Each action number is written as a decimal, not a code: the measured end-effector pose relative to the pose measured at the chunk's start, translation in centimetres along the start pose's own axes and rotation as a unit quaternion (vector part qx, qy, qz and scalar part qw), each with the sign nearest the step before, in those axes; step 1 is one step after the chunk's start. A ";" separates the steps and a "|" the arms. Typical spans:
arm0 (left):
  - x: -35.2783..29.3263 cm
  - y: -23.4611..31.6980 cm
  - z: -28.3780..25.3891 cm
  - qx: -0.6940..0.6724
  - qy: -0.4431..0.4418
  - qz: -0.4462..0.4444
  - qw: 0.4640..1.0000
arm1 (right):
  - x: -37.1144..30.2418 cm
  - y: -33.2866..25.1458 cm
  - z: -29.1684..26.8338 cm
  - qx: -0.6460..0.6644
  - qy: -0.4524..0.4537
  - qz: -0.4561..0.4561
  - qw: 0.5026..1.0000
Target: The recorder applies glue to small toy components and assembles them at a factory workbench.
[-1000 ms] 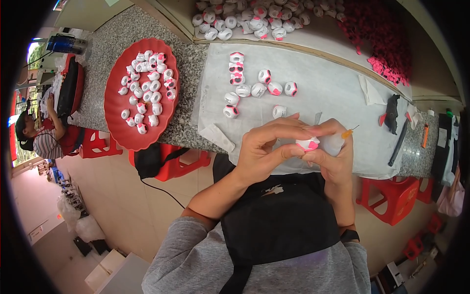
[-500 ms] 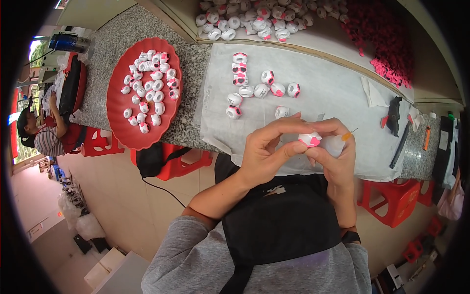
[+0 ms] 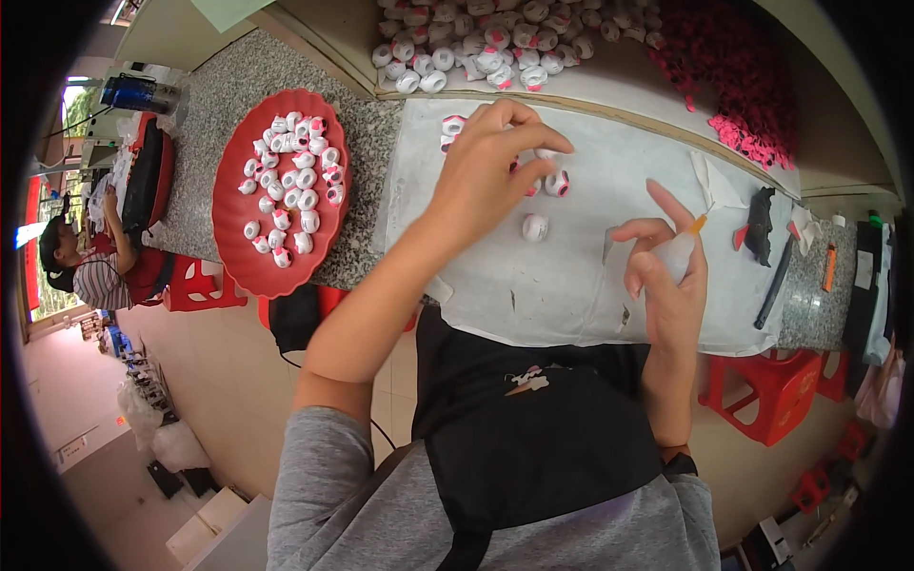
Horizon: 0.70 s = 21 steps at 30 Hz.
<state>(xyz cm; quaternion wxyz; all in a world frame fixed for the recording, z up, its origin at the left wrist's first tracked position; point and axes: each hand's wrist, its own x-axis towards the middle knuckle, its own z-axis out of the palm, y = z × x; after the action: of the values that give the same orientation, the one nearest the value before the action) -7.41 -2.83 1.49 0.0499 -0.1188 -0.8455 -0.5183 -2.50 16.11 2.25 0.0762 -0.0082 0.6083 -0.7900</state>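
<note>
My left hand (image 3: 500, 162) reaches over the paper-covered bench, fingers curled. Between its thumb and forefinger is a small white cat-head-like piece (image 3: 546, 153), partly covered by the forefinger. Just below lies a white-and-pink piece (image 3: 558, 183); others beside it are half hidden by the hand. A single white piece (image 3: 535, 226) rests nearer to me, apart from the rest. My right hand (image 3: 671, 276) cradles a small translucent squeeze bottle (image 3: 677, 253) with an orange needle tip pointing up and right. Some of that hand's fingers are stretched out.
A red scalloped tray (image 3: 228, 228) with many white-and-pink pieces stands on the left. Heaps of white pieces (image 3: 476, 43) and pink parts (image 3: 752, 138) fill the shelf behind. Dark scraps (image 3: 761, 224) and a black stick (image 3: 776, 285) lie right. Another person (image 3: 90, 257) works far left.
My left hand has moved up and left, away from my right hand, with the piece that was between them. My right hand keeps the bottle, its fingers now spread.
</note>
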 end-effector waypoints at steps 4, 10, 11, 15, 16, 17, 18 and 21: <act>2.8 -1.4 0.0 0.230 -0.077 0.111 0.964 | -1.0 0.5 -2.4 -0.041 0.014 0.017 0.999; 11.3 -1.7 2.3 0.320 -0.025 0.224 0.920 | -1.5 0.5 -3.1 -0.024 0.015 0.016 0.999; 12.7 -2.4 2.6 0.414 -0.050 0.274 0.867 | -1.6 0.3 -3.2 -0.026 0.011 0.015 1.000; 14.1 -1.9 3.2 0.552 -0.090 0.324 0.763 | -2.0 0.4 -3.3 -0.030 0.021 0.013 0.999; 14.0 -1.8 2.9 0.554 -0.090 0.321 0.763 | -2.0 0.5 -3.2 -0.040 0.030 0.008 0.999; 13.4 -0.6 2.7 0.514 -0.047 0.335 0.788 | -2.0 0.5 -3.2 -0.039 0.030 0.011 0.999; 12.6 0.5 2.5 0.472 -0.004 0.348 0.810 | -2.1 0.5 -3.3 0.009 0.029 0.002 1.000; 8.7 3.2 0.4 0.057 -0.074 0.053 0.994 | -2.2 0.0 -3.0 0.061 0.016 -0.008 0.998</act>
<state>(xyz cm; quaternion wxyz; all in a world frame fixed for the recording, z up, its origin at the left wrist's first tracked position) -15.05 0.21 5.87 0.0208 -0.1984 -0.8678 -0.4552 -0.60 19.30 1.60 0.0604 0.0047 0.5600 -0.8262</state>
